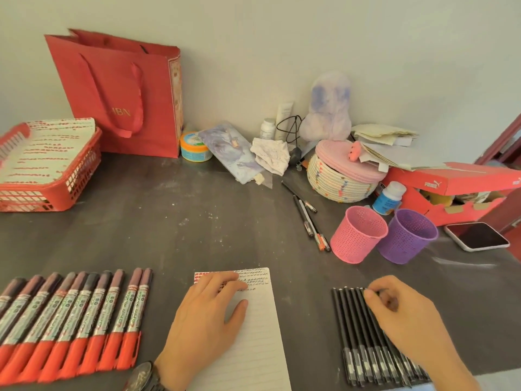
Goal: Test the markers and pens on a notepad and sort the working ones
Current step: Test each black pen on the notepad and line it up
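Fingers point(225, 279) of the left hand point(208, 311) lie spread and flat on the notepad point(262, 334), pressing its upper left part. The fingertips point(371, 295) of the right hand point(400, 314) are curled together, pinching the far end of one of the black pens point(352, 328). Everything rests on a dark grey table point(169, 215) set against a pale wall. At the back left stands a red paper bag point(121, 94), upright, and just beside it on the left a red basket tray point(81, 176) holds sheets covered in red scribbles. At the far right lies a red shoebox point(451, 187) with loose papers piled on its lid. The notepad sits at the near edge in the middle, its top lines filled with red and dark test marks and the rest of the lined page bare. To its left a row of red-capped markers point(70, 320) lies side by side, caps toward the person; to its right the black pens lie in a tight row, partly under the right hand. A woven basket point(338, 184) with a pink lid sits at the back. In front of it a pink cup point(358, 235) and a purple cup point(406, 235) stand upright, touching, with a phone point(478, 235) face up just to their right. A few loose pens point(308, 218) lie left of the pink cup. A dark wristwatch point(143, 376) is on the left wrist.
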